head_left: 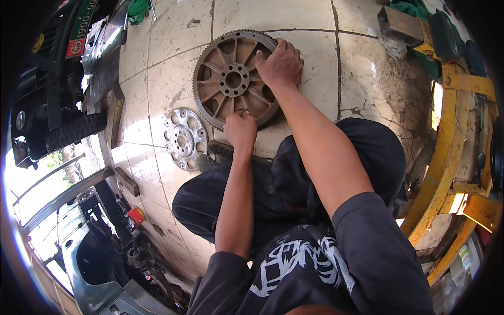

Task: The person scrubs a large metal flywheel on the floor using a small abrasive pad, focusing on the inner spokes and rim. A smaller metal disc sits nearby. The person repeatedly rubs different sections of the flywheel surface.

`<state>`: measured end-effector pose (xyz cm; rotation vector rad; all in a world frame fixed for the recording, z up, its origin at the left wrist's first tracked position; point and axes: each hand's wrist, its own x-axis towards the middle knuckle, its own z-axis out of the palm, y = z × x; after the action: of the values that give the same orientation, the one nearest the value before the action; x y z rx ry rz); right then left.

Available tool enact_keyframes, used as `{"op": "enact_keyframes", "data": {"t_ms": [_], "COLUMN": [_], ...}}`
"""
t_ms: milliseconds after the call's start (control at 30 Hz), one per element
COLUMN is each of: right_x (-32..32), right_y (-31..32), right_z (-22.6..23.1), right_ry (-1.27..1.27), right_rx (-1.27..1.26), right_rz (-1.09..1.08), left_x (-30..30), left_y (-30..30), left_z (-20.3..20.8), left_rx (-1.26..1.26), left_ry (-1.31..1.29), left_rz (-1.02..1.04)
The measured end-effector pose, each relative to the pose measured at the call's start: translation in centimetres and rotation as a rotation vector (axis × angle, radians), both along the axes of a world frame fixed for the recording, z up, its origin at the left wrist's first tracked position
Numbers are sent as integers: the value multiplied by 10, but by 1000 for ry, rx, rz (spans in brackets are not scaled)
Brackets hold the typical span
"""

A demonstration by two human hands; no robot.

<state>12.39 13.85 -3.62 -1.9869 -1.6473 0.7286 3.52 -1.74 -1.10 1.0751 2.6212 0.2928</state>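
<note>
Dark grey cloth comes nearest: the person's short sleeves and printed shirt, then black trousers over folded legs on the tiled floor (315,63). Both bare forearms reach away from the body to a large toothed ring gear wheel (233,79), which lies flat on the cream tiles toward their far edge. It is rusty brown metal, round, with fine teeth all around the rim, slim radial spokes and a small hub pierced by bolt holes.

Closed into a fist, the left hand (240,128) sits at the wheel's near rim, fingers curled under so that what they pinch cannot be told. On the wheel's right rim, the right hand (281,64) lies with fingers bent and gripping over the teeth.

Just left of the left hand, a smaller silver disc (184,139) rests flat on the tiles, bright metal with a ring of round holes. Cracks and dark grime mark the glazed tiles. Along the floor's right edge runs a curved yellow steel frame (446,157), scuffed and dirty. At the far right corner stands a grey metal box (399,26).
</note>
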Motion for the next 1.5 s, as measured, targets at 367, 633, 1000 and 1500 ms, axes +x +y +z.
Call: {"op": "enact_keyframes", "data": {"t_ms": [367, 633, 1000, 1500], "right_x": [4, 2, 1, 0], "right_y": [0, 3, 2, -1], "right_z": [-2, -5, 3, -7], "right_ry": [46, -11, 11, -18], "right_rx": [39, 26, -5, 35], "right_rz": [-15, 1, 16, 5], "left_x": [0, -7, 1, -5], "left_y": [6, -2, 5, -5], "left_z": [5, 8, 7, 3], "left_rx": [-53, -45, 8, 8], "left_ry": [-7, -99, -47, -91], "left_rz": [56, -32, 12, -34]}}
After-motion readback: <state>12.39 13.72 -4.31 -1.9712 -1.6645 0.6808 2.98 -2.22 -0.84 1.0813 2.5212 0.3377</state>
